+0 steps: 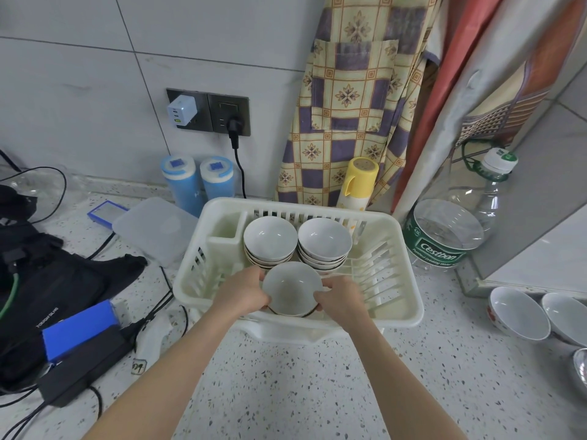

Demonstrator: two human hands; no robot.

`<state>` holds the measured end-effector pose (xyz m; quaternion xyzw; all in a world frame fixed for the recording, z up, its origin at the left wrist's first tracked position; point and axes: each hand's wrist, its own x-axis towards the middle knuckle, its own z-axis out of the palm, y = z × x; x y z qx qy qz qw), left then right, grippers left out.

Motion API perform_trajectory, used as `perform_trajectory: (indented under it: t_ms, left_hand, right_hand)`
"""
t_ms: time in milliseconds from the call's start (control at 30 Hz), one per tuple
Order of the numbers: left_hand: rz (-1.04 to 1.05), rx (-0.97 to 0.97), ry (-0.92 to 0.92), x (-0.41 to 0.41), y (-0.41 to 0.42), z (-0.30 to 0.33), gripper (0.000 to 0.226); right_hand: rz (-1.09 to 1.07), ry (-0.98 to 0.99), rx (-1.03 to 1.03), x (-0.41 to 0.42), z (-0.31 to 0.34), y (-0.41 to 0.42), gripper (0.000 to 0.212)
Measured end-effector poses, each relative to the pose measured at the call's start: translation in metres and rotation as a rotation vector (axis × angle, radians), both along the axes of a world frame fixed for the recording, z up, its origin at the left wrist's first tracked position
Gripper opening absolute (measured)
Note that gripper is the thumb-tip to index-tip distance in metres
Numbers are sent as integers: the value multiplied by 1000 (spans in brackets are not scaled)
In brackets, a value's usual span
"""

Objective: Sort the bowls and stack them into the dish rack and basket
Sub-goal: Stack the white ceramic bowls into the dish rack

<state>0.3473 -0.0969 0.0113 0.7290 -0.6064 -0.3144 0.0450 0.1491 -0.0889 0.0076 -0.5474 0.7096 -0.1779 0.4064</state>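
Head view: a person's two bare hands reach into the white slotted plastic dish rack (401, 312) on the speckled stone counter (286, 382)
Left hand (240, 293): fingers curled round the left rim of the plain white ceramic bowl (290, 286); it grips the bowl
Right hand (340, 296): fingers and thumb pinch the right rim of the same bowl; it grips it too
Held bowl: at the near side of the rack, seemingly on top of a low stack with dark-edged rims below; whether it already rests there I cannot tell
Done: two stacks of white bowls stand at the back of the rack, the left stack (270, 241) and the right stack (324, 242), side by side, about four bowls each
Left to do: two white bowls with red marks (518, 312) wait on the counter at the right, well apart from the rack; a shiny metal bowl (581, 369) is at the edge, mostly cut off; no basket is visible; I judge the task a little past half
Writing: "Cestbon" and "Purified Drinking Water" on the green label of the large clear plastic water bottle (451, 236); "TOUCH" and more letters, upside down, on the black fabric bag (47, 281); the rest is too small to read
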Motion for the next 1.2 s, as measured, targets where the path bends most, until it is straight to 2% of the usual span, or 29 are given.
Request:
perform_trajectory:
  t_ms: [233,433,600,700,800,900,1100,1200]
  left_hand:
    - [6,-31,-48,0,0,-4,48]
    - [8,-59,-24,1,-1,-7,38]
    - [22,-50,8,2,0,-6,44]
    - [58,-112,9,2,4,-4,48]
    - [161,-221,92,4,8,-1,41]
    - [236,-324,223,5,13,0,38]
    - [401,-583,647,-11,39,22,26]
    - [432,-704,817,-54,64,33,35]
  right_hand:
    - [62,126,17,2,-7,-2,31]
    - [75,140,2,1,-6,-2,27]
    - [63,128,0,1,-6,-3,28]
    - [-21,173,-116,3,-3,0,36]
    - [-107,152,-284,6,2,6,31]
    - [-86,42,-403,4,6,13,22]
    - [-34,-544,-438,-32,28,36,21]
    - [-76,-602,-467,-79,29,55,23]
